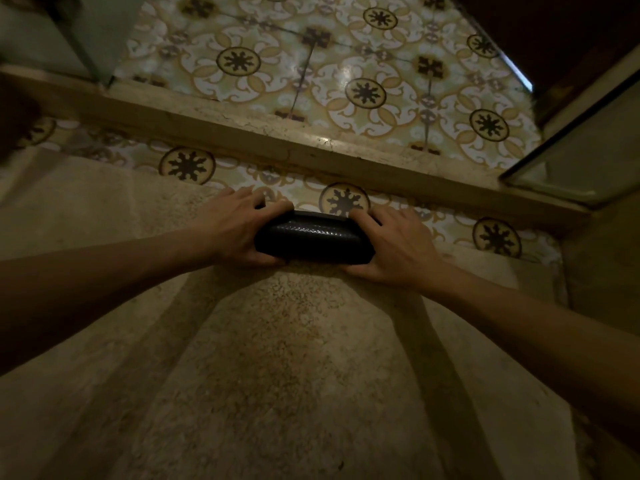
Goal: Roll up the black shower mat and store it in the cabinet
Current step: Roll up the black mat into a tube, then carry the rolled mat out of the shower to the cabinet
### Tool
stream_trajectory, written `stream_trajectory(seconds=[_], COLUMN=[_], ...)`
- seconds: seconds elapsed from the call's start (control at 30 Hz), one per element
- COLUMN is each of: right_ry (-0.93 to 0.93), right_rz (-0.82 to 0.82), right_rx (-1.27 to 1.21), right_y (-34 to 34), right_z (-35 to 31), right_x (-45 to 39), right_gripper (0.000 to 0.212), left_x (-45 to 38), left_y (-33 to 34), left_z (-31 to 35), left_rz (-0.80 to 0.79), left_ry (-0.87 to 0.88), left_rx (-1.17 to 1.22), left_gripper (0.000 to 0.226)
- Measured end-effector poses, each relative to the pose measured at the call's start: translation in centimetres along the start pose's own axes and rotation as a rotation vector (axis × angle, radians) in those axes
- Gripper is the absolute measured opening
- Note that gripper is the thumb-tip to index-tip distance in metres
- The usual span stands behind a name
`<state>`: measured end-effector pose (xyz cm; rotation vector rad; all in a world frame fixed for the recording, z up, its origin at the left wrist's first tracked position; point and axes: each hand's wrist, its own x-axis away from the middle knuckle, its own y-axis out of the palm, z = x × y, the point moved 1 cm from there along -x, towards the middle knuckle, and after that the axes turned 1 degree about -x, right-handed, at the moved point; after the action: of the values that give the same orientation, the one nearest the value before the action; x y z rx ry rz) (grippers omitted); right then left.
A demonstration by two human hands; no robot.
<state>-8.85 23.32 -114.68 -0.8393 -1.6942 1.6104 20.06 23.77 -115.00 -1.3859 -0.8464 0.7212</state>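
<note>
The black shower mat [313,239] is rolled into a tight horizontal cylinder with a textured surface, lying on the floor at the centre of the head view. My left hand [239,226] wraps its left end, fingers over the top and thumb underneath. My right hand [391,247] grips its right end in the same way. A short flat edge of the mat sticks out along the far side of the roll. No cabinet is recognisable in the frame.
The roll lies on a beige speckled floor [277,358]. Just beyond runs a raised wooden-looking threshold [277,143], then patterned tiles [346,74]. Glass panels stand at the upper left [69,36] and the right [588,157].
</note>
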Motion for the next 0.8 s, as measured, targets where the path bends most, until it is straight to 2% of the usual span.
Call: stream_trajectory(seconds=[0.23,0.43,0.57,0.7,0.8], right_ry=[-0.01,-0.015,-0.007,-0.01,0.009], right_rz=[-0.008,-0.006,-0.054,-0.182,-0.212], right_rx=[0.068,0.064,0.018,-0.007,-0.043], right_y=[0.2,0.6,-0.1,-4.2,-11.4], right_z=[-0.1,0.5,0.2,-0.7,-1.8], right_x=[0.0,-0.1,-0.4,0.7,2.2], right_gripper=[0.085,0.092,0.084,0.084,0.081], left_x=[0.5,0.0,-0.3,1.1,3.1], left_y=[0.2,0.6,-0.4,-3.7,-10.1], left_z=[-0.3,-1.1,-1.0,0.1,1.1], left_rz=[0.049,-0.021,-0.086,-0.161,-0.16], left_ry=[0.029,0.002,-0.007,0.019,0.036], left_rx=[-0.07,-0.007,0.082,0.082,0.123], left_gripper=[0.091,0.108,0.092,0.084,0.085])
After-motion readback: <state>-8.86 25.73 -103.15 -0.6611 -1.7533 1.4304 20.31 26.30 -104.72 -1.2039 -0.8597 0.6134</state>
